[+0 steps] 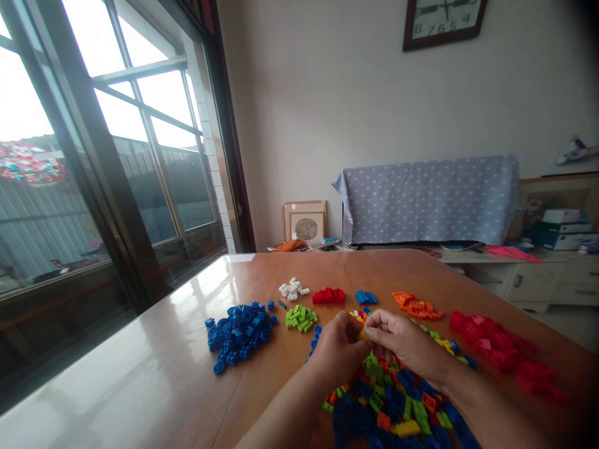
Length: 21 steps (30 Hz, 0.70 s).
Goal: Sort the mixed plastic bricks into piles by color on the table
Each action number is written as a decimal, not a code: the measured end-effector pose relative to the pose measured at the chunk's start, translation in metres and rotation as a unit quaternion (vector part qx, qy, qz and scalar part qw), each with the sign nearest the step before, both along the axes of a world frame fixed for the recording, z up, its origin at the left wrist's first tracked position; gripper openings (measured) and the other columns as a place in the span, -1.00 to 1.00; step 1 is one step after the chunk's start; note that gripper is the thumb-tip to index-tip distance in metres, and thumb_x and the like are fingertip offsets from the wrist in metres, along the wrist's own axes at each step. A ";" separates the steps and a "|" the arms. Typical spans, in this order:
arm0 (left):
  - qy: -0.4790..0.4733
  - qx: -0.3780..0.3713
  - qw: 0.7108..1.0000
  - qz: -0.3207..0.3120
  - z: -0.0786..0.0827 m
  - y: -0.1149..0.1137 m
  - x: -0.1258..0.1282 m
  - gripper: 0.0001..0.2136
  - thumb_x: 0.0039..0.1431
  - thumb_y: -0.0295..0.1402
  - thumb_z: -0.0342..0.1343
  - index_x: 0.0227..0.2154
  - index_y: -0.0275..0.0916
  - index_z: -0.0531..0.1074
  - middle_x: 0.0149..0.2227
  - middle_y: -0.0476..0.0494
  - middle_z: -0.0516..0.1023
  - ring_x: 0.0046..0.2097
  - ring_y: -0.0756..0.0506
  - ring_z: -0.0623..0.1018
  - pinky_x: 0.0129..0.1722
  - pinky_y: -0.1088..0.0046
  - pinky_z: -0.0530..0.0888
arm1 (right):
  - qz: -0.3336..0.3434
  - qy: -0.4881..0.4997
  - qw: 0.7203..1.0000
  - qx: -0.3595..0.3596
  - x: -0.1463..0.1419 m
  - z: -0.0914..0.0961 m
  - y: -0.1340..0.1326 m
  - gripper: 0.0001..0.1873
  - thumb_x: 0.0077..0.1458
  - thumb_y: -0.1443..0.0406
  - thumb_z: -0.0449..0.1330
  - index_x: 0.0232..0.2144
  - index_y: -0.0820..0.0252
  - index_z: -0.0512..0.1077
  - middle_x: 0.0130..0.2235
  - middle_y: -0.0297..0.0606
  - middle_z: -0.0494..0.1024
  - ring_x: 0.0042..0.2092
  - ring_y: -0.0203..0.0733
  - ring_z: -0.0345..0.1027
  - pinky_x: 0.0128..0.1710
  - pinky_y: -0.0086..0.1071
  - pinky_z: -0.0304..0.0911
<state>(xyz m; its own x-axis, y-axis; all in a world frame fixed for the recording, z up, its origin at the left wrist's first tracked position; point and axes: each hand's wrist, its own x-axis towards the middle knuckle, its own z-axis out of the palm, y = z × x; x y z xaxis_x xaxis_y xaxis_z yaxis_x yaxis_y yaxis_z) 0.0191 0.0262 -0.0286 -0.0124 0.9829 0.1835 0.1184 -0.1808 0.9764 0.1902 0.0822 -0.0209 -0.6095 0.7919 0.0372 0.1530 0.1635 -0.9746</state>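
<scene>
My left hand (340, 342) and my right hand (401, 340) meet over a mixed heap of toy building bricks (381, 399) in blue, green, orange and yellow. Between their fingertips is a small yellow brick (362, 334), partly covered by the fingers. Both hands are closed in a pinch around it. Just beyond them lie a pile of lime green bricks (301, 318), a row of red bricks (328, 295) and a few flat blue bricks (365, 297). My hands and forearms hide part of the mixed heap.
On the wooden table (178, 368), a large blue brick pile (239, 333) lies left and white bricks (293, 289) lie farther back. Orange bricks (417, 305) and a long red pile (505, 352) are to the right. A cloth-covered object (425, 199) stands beyond the table.
</scene>
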 end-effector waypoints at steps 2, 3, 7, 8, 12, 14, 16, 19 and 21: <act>0.002 -0.004 1.000 0.006 0.002 -0.002 0.001 -0.75 -0.01 -0.36 0.30 -0.38 -0.24 0.30 -0.50 0.11 0.31 -0.47 0.10 0.22 -0.51 0.59 0.14 | 0.004 -0.004 1.000 0.002 0.001 -0.001 0.001 -0.58 0.14 -0.05 0.23 -0.22 0.18 0.40 -0.45 -0.37 0.46 -0.45 -0.28 0.30 -0.48 -0.42 0.19; 0.003 -0.006 1.000 0.009 0.004 -0.003 0.001 -0.77 0.00 -0.37 0.29 -0.39 -0.24 0.30 -0.52 0.12 0.29 -0.48 0.10 0.20 -0.51 0.59 0.14 | 0.006 -0.007 1.000 0.000 0.001 0.000 0.001 -0.57 0.14 -0.05 0.22 -0.22 0.19 0.40 -0.45 -0.37 0.46 -0.45 -0.29 0.30 -0.48 -0.42 0.20; -0.003 -0.009 1.000 0.009 0.006 -0.004 0.002 -0.78 -0.01 -0.40 0.27 -0.39 -0.23 0.30 -0.54 0.14 0.26 -0.49 0.10 0.18 -0.52 0.59 0.13 | 0.009 -0.011 1.000 -0.007 0.001 0.002 -0.002 -0.53 0.14 -0.10 0.21 -0.22 0.19 0.41 -0.42 -0.35 0.49 -0.42 -0.26 0.35 -0.44 -0.40 0.25; -0.008 -0.008 1.000 0.003 0.005 -0.004 0.002 -0.78 -0.01 -0.40 0.27 -0.39 -0.23 0.29 -0.53 0.14 0.27 -0.49 0.10 0.20 -0.52 0.59 0.13 | 0.007 -0.010 1.000 -0.009 0.001 0.003 -0.003 -0.52 0.13 -0.10 0.21 -0.22 0.19 0.40 -0.41 -0.34 0.49 -0.41 -0.25 0.37 -0.43 -0.40 0.26; -0.013 -0.012 1.000 -0.013 0.002 0.000 -0.001 -0.76 0.05 -0.27 0.27 -0.40 -0.23 0.29 -0.51 0.09 0.33 -0.48 0.08 0.24 -0.52 0.56 0.12 | 0.004 0.002 1.000 -0.017 0.000 0.006 -0.005 -0.55 0.13 -0.08 0.22 -0.25 0.19 0.40 -0.40 -0.35 0.49 -0.37 -0.24 0.40 -0.38 -0.39 0.30; 0.008 -0.017 1.000 0.000 0.000 0.002 -0.003 -0.73 0.05 -0.21 0.28 -0.40 -0.23 0.31 -0.53 0.11 0.29 -0.49 0.08 0.21 -0.53 0.56 0.10 | 0.004 0.007 1.000 -0.018 -0.001 0.006 -0.005 -0.56 0.14 -0.07 0.22 -0.26 0.19 0.39 -0.39 -0.33 0.51 -0.35 -0.22 0.42 -0.34 -0.36 0.32; 0.029 -0.013 0.999 0.010 -0.001 0.004 -0.005 -0.71 0.05 -0.17 0.29 -0.40 -0.24 0.34 -0.53 0.12 0.26 -0.49 0.09 0.18 -0.53 0.56 0.08 | 0.002 0.012 1.000 -0.020 -0.001 0.006 -0.005 -0.56 0.13 -0.07 0.22 -0.26 0.19 0.39 -0.36 -0.31 0.54 -0.33 -0.20 0.45 -0.31 -0.34 0.35; 0.033 -0.006 0.999 0.006 -0.002 0.006 -0.007 -0.70 0.05 -0.13 0.28 -0.39 -0.26 0.38 -0.52 0.08 0.32 -0.48 0.08 0.23 -0.52 0.56 0.11 | -0.006 0.024 0.999 -0.025 -0.002 0.007 -0.004 -0.54 0.11 -0.09 0.24 -0.26 0.19 0.39 -0.34 -0.29 0.57 -0.30 -0.17 0.48 -0.29 -0.32 0.37; 0.022 -0.007 1.000 -0.001 -0.001 0.006 -0.008 -0.69 0.05 -0.12 0.28 -0.38 -0.27 0.40 -0.51 0.05 0.36 -0.48 0.06 0.27 -0.52 0.56 0.14 | -0.014 0.034 0.999 -0.029 -0.003 0.008 -0.005 -0.53 0.09 -0.09 0.26 -0.26 0.18 0.39 -0.34 -0.29 0.58 -0.30 -0.17 0.49 -0.29 -0.31 0.38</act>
<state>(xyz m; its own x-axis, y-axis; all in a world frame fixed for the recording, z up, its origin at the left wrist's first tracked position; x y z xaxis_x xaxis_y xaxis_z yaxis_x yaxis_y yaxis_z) 0.0115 0.0326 -0.0300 -0.0019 0.9856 0.1691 0.1611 -0.1666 0.9728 0.1873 0.0773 -0.0126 -0.5840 0.8112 0.0319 0.0900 0.1038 -0.9905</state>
